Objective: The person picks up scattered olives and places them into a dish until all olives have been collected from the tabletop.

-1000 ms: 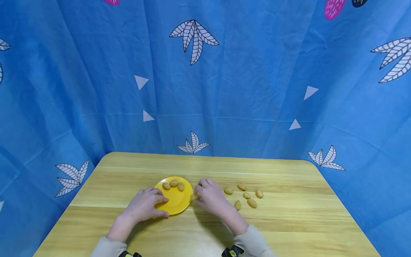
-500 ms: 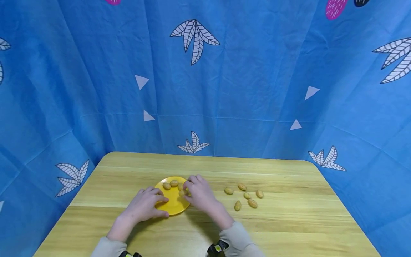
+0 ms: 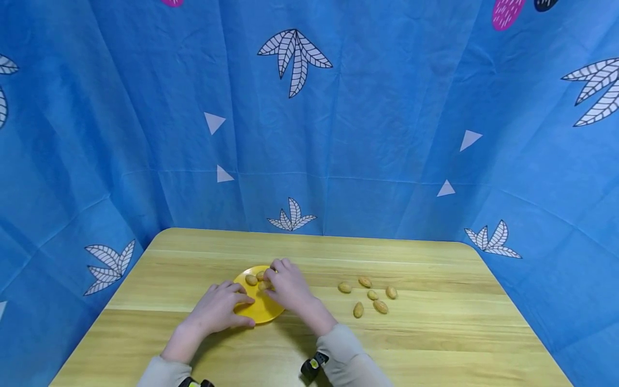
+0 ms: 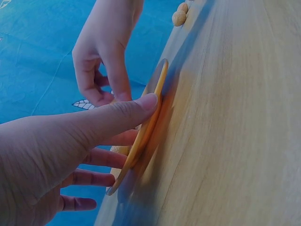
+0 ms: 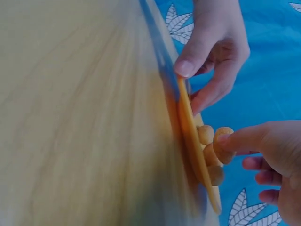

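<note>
A yellow plate (image 3: 266, 313) lies on the table, left of its middle. My left hand (image 3: 221, 309) holds the plate at its left side; the thumb is on the near rim and a finger reaches over the inside. Above the plate my right hand (image 3: 289, 287) pinches a tan oval nut (image 5: 224, 145) between thumb and fingers. Right under it, other nuts (image 5: 206, 134) sit in the plate. In the head view one nut (image 3: 251, 280) shows at the plate's far side, and the right fingers partly cover the others.
Several loose nuts (image 3: 380, 306) lie scattered on the wooden table (image 3: 435, 333) to the right of the plate. A blue curtain (image 3: 367, 107) with leaf prints hangs behind and on both sides.
My right hand has moved left with the pinched nut, from beside the plate's right rim to above the nuts in it. My left hand stays at the plate.
</note>
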The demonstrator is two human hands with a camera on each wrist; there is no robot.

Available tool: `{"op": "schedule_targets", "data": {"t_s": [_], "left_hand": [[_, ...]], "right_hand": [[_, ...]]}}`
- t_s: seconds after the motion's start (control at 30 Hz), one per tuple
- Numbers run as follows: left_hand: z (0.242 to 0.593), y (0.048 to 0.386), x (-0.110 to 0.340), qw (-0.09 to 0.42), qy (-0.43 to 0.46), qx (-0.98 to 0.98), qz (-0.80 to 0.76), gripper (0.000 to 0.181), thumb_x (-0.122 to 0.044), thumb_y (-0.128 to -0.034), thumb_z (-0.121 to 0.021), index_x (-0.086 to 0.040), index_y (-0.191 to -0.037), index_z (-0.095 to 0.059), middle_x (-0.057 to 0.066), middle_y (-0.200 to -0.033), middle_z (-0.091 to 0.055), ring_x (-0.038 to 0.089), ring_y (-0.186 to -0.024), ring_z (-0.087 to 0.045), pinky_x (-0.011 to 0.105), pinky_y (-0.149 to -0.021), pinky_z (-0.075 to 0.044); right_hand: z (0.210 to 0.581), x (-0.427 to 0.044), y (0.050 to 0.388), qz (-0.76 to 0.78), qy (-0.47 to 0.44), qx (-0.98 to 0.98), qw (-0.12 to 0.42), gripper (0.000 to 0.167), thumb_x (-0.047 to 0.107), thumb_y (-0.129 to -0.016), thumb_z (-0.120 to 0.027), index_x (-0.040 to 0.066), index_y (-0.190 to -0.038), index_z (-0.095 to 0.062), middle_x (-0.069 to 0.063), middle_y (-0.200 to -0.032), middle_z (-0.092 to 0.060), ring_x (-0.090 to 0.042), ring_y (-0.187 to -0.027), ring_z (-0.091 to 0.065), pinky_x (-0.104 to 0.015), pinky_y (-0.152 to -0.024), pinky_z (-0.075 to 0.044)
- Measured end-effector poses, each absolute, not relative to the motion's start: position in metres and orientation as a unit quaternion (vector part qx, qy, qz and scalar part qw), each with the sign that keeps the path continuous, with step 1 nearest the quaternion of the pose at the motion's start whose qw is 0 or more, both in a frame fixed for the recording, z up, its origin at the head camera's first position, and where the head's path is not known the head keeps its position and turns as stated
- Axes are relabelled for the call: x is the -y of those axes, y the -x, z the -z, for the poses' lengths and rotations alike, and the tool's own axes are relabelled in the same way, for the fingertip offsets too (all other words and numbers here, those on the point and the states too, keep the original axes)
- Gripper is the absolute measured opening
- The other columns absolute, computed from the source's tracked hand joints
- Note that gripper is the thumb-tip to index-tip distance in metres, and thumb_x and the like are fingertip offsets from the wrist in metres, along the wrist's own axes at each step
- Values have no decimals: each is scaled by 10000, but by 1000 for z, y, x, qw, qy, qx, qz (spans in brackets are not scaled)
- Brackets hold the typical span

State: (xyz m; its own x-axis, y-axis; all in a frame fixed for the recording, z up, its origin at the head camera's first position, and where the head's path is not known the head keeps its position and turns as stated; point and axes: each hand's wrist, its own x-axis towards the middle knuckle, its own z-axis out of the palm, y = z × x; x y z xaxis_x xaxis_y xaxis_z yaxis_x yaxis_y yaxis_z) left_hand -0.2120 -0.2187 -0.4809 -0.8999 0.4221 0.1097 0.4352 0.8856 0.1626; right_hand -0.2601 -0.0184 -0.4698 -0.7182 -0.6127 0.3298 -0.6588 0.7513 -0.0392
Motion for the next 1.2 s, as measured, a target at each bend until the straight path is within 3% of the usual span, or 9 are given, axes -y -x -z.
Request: {"op": "schedule_targets", "data": {"t_s": [0.47,1.2], "left_hand": [[480,212,219,33,222,970,97,513,-583,-708,-776,-221,-1072,-764,-15,-1069,-676,193,-975,-560,434,-795,-446],[479,213,217,26,215,972,94,527,-601,-707,-767,-231,-1081,-761,-4,-1094,-678,204,-1000,-563,442,-808,-451]], "right_hand": [[484,27,269,-66,-343,921,170,172,319,-841,-754,196,-943,-692,30,-957,-551,-143,-897,-445,-264,-784,-396],[487,29,272,-91,-337,921,172,223,286,-841,-757,193,-1013,-650,27,-968,-552,-150,-903,-443,-260,-791,-388]]}}
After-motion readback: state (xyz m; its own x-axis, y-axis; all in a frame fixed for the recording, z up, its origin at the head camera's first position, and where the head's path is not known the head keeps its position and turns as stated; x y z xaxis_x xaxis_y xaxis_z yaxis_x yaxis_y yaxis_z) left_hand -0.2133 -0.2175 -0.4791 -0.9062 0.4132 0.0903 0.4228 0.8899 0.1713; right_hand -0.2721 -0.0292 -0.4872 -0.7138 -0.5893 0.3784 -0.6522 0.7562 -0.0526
